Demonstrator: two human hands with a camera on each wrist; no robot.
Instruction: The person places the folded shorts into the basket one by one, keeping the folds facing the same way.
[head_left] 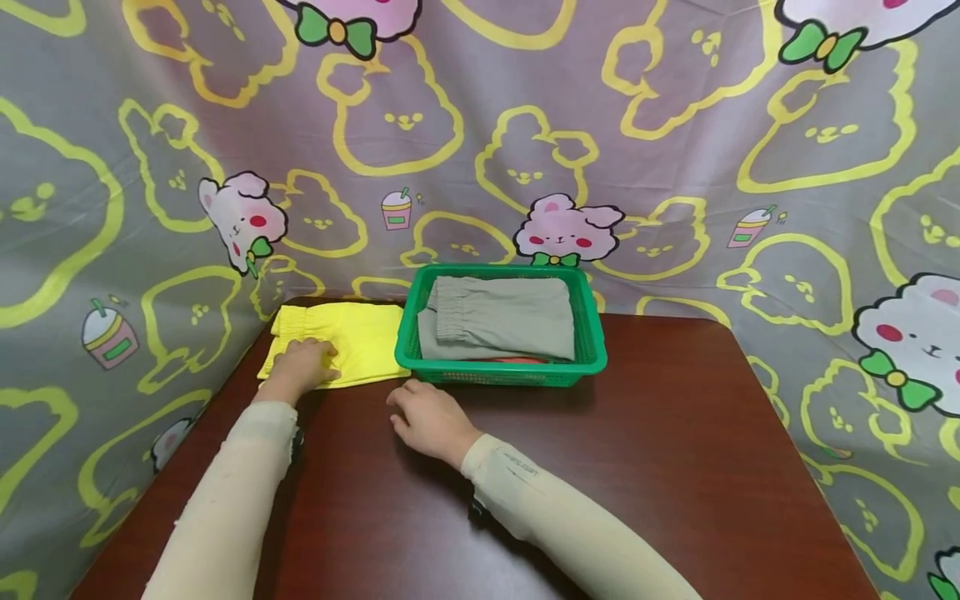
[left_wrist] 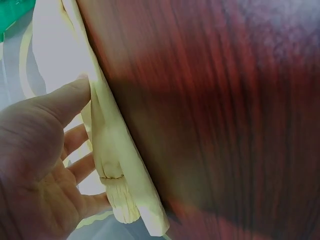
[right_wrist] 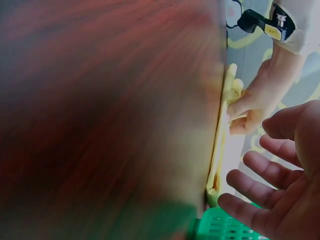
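Observation:
Folded yellow pants with a gathered elastic band lie flat at the table's far left. My left hand rests on their near left part; the left wrist view shows its thumb and spread fingers touching the cloth. My right hand holds nothing and hovers in front of the green basket, its fingers apart and loosely bent in the right wrist view. Inside the basket lies a folded grey garment with an elastic band, and a strip of red-orange cloth shows under it.
The dark brown wooden table has rounded far corners. A patterned grey curtain hangs close behind it and along both sides. The basket's left rim stands right at the yellow pants' right end.

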